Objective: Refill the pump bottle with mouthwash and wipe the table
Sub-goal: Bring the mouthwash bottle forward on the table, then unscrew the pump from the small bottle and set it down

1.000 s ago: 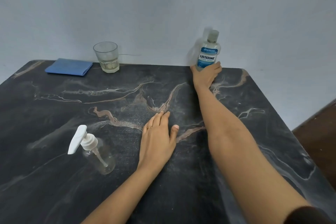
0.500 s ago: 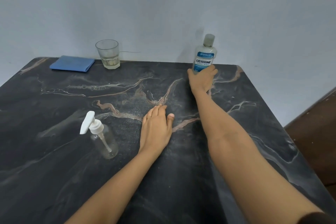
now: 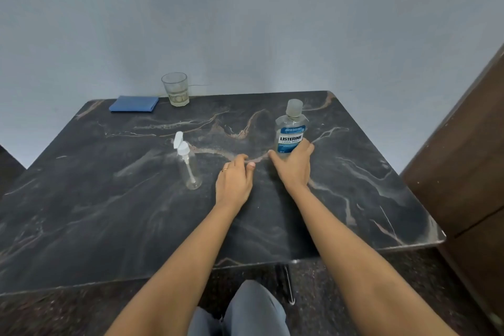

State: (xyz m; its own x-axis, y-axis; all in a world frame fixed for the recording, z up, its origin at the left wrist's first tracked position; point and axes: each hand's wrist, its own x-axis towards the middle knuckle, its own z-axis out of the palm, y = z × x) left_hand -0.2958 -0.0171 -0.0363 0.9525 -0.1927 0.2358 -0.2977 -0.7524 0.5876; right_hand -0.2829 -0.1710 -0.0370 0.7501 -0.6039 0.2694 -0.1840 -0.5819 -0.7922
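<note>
The mouthwash bottle (image 3: 290, 128) stands upright on the dark marble tabletop (image 3: 368, 185), its lower part clasped by the right hand (image 3: 293, 168), arm stretched forward. The left hand (image 3: 234, 182) rests loosely curled on the tabletop, holding nothing, just beside the empty pump bottle (image 3: 188, 165). A blue cloth (image 3: 133, 103) and glass (image 3: 176, 88) sit at the far edge.
</note>
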